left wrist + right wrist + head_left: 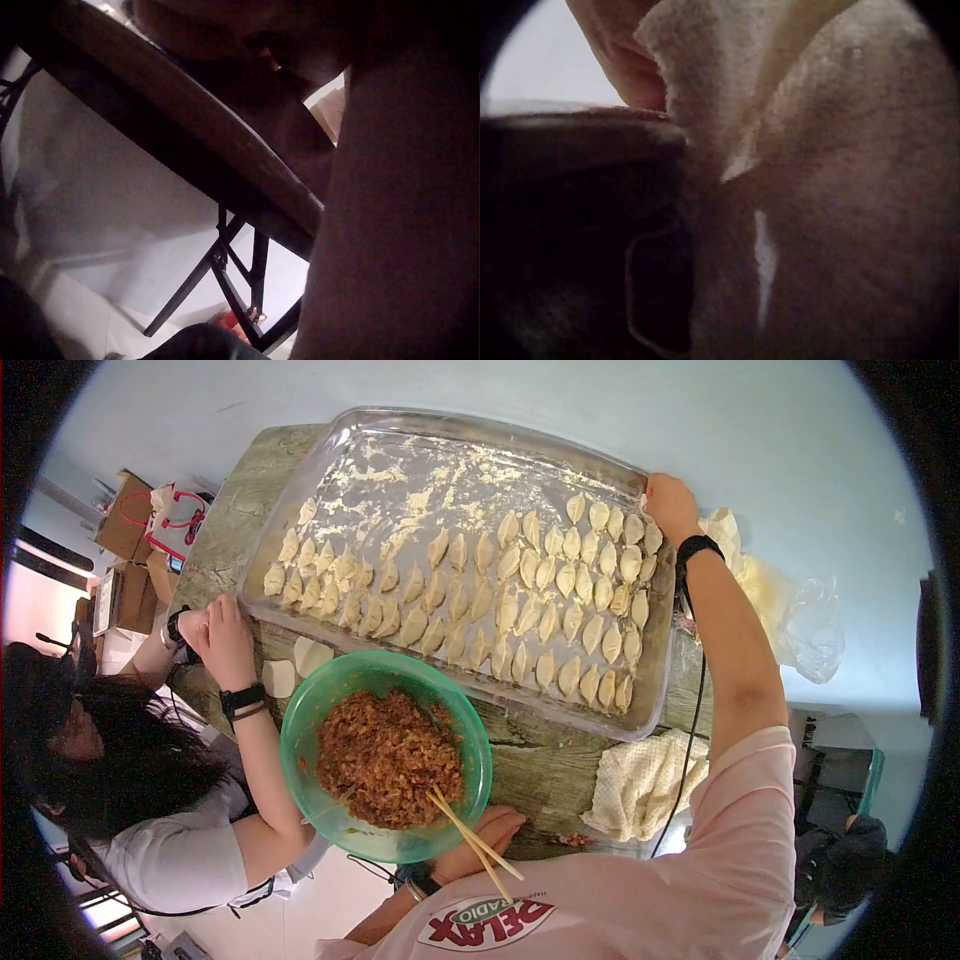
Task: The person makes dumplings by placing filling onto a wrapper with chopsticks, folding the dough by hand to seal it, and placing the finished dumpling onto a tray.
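Note:
A large metal tray (400,490) dusted with flour carries rows of dumplings (545,572). My right hand (672,508) grips its far right corner, fingers curled at the rim. In the right wrist view, that hand shows partly behind a beige cloth (795,135). My left hand (485,842) lies at the near table edge beside a green bowl (480,760), fingers fairly straight and partly hidden by the bowl and chopsticks. The bowl holds minced filling (390,760), with a pair of chopsticks (470,835) leaning out. Dark blur covers most of the left wrist view.
Another person's hand (228,643) is at the tray's left corner. Round dough wrappers (312,656) lie between tray and bowl. A crumpled cloth (645,785) lies on the wooden table (540,760) at right, near a black cable. A clear plastic bag (810,625) sits beyond my right arm.

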Motion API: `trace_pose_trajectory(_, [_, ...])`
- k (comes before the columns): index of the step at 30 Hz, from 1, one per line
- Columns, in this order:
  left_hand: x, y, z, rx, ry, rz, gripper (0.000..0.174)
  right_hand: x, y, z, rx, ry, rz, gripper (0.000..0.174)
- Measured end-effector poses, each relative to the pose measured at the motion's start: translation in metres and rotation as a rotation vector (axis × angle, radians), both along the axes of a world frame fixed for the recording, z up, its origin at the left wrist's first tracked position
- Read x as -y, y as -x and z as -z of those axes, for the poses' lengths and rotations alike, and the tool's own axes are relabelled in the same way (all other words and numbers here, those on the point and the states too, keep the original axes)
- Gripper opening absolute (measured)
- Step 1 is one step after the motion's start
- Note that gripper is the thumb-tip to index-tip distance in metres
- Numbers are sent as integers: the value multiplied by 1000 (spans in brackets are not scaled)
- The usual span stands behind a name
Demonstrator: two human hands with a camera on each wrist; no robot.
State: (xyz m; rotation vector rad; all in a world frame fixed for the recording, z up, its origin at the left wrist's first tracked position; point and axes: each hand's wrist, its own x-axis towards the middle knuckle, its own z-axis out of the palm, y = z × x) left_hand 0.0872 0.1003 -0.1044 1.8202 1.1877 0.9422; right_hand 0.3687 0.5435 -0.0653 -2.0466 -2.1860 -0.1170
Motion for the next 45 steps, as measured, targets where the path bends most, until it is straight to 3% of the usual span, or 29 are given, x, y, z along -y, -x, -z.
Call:
trace_pose_trajectory(3, [0,0,-1,-30,20,-12,33,-1,-3,7,-27,-109,37,18])
trace_pose_trajectory(9, [1,1,0,-49,-8,-7,33,3,3,0,69,-91,122,17])
trace_pose_trajectory(13, [5,0,8,-20,40,2,31,37,9,-46,21,-135,92,16])
trace_pose_trajectory(14, [7,0,9,-19,63,15,30,51,8,-59,-119,-95,-7,15])
trace_pose_trajectory(16, [5,1,4,-12,82,28,27,98,4,-85,-251,-34,-60,16])
trace_pose_trajectory(18, [3,0,-2,3,110,59,24,159,0,-106,-687,139,-152,13])
trace_pose_trajectory(20, [-1,0,-10,-34,117,-9,19,219,-20,-106,-895,252,-115,10])
trace_pose_trajectory(22, [-2,-1,-11,-32,133,14,15,280,-41,-104,-741,263,-7,10])
trace_pose_trajectory(25, [-4,-3,-15,-70,65,-40,13,359,-64,-96,-780,300,186,12])
trace_pose_trajectory(27, [-5,-2,-12,-73,24,-10,15,401,-80,-85,-577,265,355,13])
trace_pose_trajectory(30, [-3,-3,-7,-62,-7,-12,15,448,-88,-67,-638,210,466,15])
trace_pose_trajectory(35, [-3,-4,-10,-67,-34,-30,13,464,-36,-48,-865,261,316,30])
trace_pose_trajectory(37, [-2,-5,-11,-70,-63,-32,13,461,-20,-49,-456,166,14,36])
trace_pose_trajectory(41, [-2,-10,-26,-17,125,-55,14,446,-38,-11,-451,58,-154,42])
trace_pose_trajectory(43, [-1,-18,-40,18,220,-52,15,436,-51,4,-1019,-5,155,26])
trace_pose_trajectory(44, [-2,-25,-49,13,218,-55,15,432,-60,0,-1024,-5,152,26])
trace_pose_trajectory(45, [-3,-33,-58,5,160,28,15,429,-70,-7,-1404,-18,273,19])
